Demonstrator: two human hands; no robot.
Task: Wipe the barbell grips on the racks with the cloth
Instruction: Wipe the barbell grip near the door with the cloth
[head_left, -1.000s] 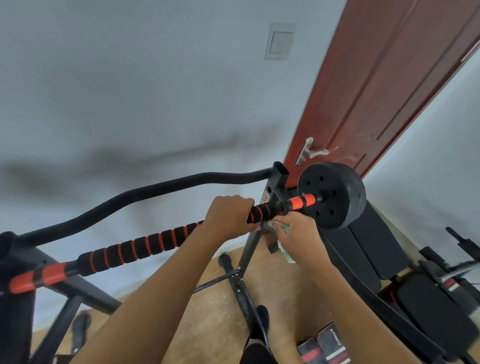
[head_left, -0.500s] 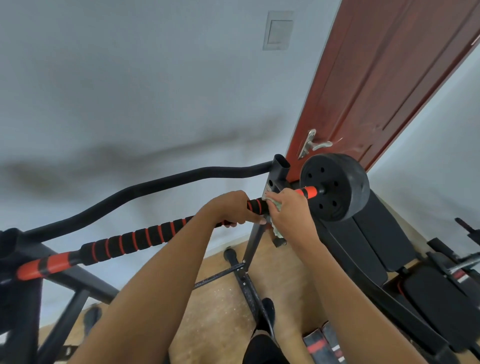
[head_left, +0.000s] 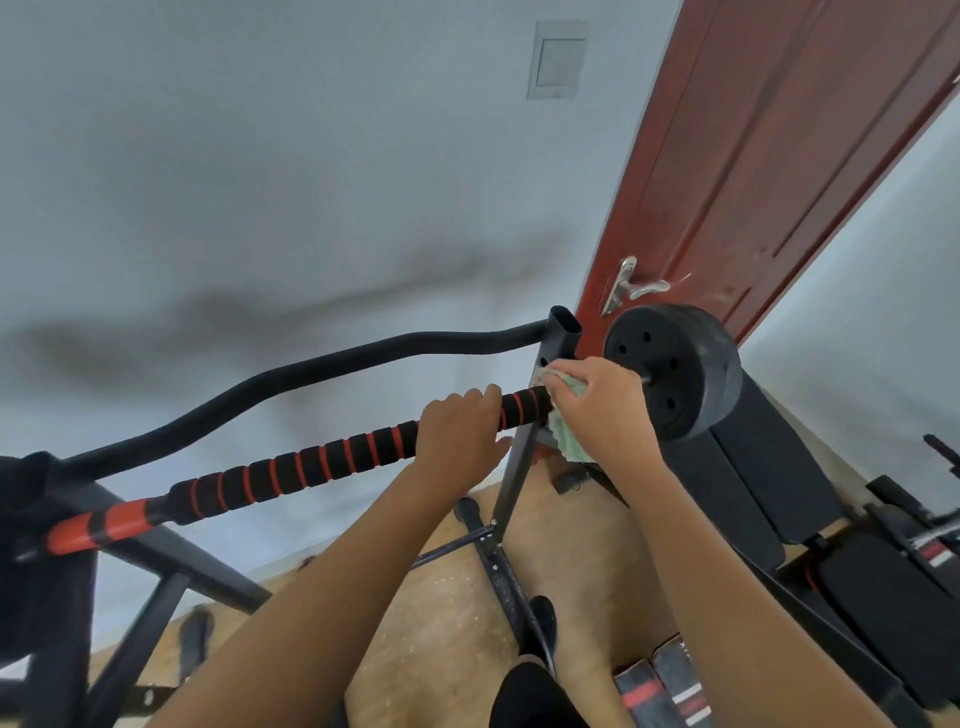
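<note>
Overhand, right hand (head_left: 602, 410), cloth (head_left: 569, 441) round barbell (head_left: 311, 462).

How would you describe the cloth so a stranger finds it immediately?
Find the red-brown door; below its handle is a black weight plate. Left of the plate, the right hand grips the cloth: pale green and crumpled, unlike the black-and-red foam grip beside it.

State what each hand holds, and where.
Left hand grips the foam grip near its right end; right hand clutches the cloth by its upper part.
</note>
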